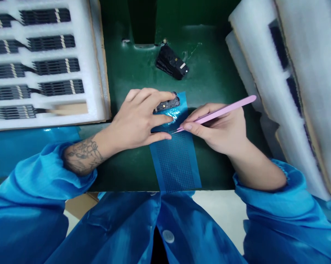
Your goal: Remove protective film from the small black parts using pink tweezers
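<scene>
Two bare hands worked over a narrow strip of blue perforated sheet [176,165] lying on a dark green bench [209,77]. The left hand [135,119] was spread, its fingers [146,96] arching forward and pressing down on a small dark circuit module [167,104]. The module sat just under the fingertips, its long axis running nearly crosswise to the person, and this hand was the nearer to it. The right hand [217,128] was drawn together in a pen-like pinch around pink tweezers [220,115], which slanted from upper right down to lower left. Their tips reached a glossy blue film [179,115] just below the module, beside the left hand's fingers; whether they closed on anything was too small to tell. Well ahead of the hands lay a black part [171,62]. Left of the left hand stood a white foam tray [95,73] holding rows of dark strips, and right of the right hand stood more foam trays [305,91].
</scene>
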`<state>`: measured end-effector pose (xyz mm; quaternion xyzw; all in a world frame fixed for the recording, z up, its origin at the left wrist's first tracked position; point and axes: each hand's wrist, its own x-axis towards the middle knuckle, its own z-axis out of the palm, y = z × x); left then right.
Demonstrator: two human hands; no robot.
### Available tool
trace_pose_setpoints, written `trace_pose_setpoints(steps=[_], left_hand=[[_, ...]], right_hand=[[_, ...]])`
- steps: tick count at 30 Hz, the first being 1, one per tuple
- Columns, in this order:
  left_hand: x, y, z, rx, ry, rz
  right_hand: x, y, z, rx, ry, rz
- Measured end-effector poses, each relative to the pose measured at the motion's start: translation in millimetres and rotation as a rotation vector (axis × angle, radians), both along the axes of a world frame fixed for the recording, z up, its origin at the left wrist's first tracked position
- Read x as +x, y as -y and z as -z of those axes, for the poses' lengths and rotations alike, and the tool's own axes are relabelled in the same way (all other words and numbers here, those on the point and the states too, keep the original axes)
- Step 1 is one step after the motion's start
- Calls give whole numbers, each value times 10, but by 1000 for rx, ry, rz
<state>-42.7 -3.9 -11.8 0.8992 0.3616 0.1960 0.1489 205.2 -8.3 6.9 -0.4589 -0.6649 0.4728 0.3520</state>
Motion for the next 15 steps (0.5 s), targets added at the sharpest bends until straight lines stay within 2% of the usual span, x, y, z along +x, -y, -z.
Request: trace_pose_setpoints(steps=[3, 8, 15], left_hand=[[38, 21, 8, 50, 25, -5], [60, 34, -7, 129, 1, -22], [56, 17, -6, 137, 44, -25]], right_hand=[[-5, -13, -24, -28, -26, -2], [41, -38, -18, 43, -41, 106], [42, -28, 4, 52, -1, 98]])
